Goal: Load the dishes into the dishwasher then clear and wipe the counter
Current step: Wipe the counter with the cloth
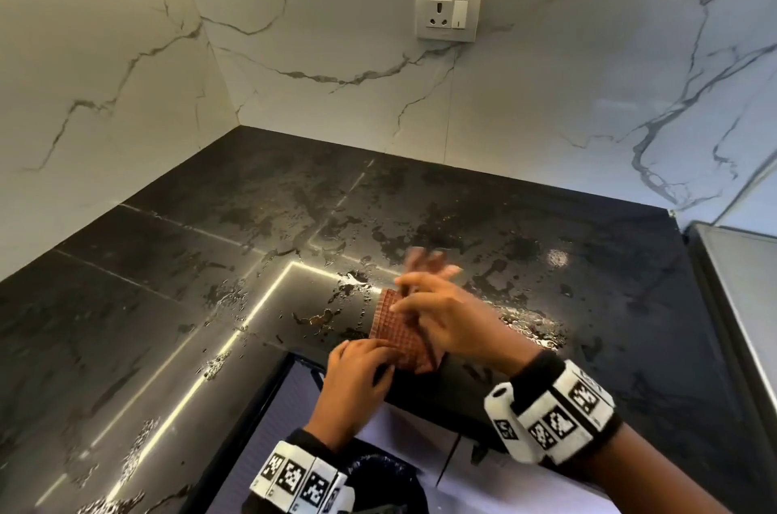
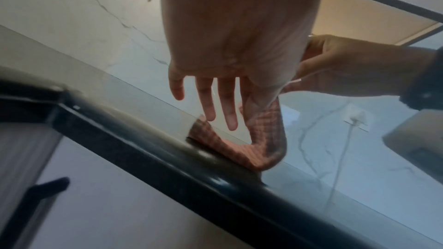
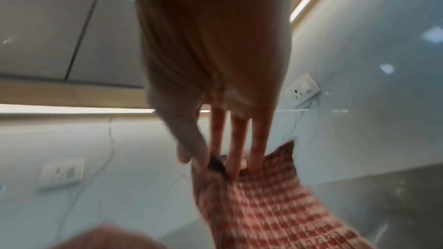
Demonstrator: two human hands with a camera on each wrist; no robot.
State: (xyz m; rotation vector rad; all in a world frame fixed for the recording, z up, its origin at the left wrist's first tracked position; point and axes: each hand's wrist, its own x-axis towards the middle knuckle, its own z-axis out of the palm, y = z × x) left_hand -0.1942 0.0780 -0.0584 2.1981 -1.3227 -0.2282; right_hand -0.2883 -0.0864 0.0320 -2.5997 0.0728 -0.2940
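A red-and-white checked cloth lies over the front edge of the wet black counter. My left hand holds its near end. In the left wrist view the cloth bends up from the counter edge to the thumb side of my left hand, whose other fingers are straight. My right hand pinches the far end; in the right wrist view my right hand has its thumb and fingertips closed on the edge of the cloth. No dishes are in view.
Water streaks and droplets cover the counter. Marble walls meet in a corner at the back left, and a wall socket sits on the back wall. A steel surface borders the counter on the right. White cabinet fronts lie below the edge.
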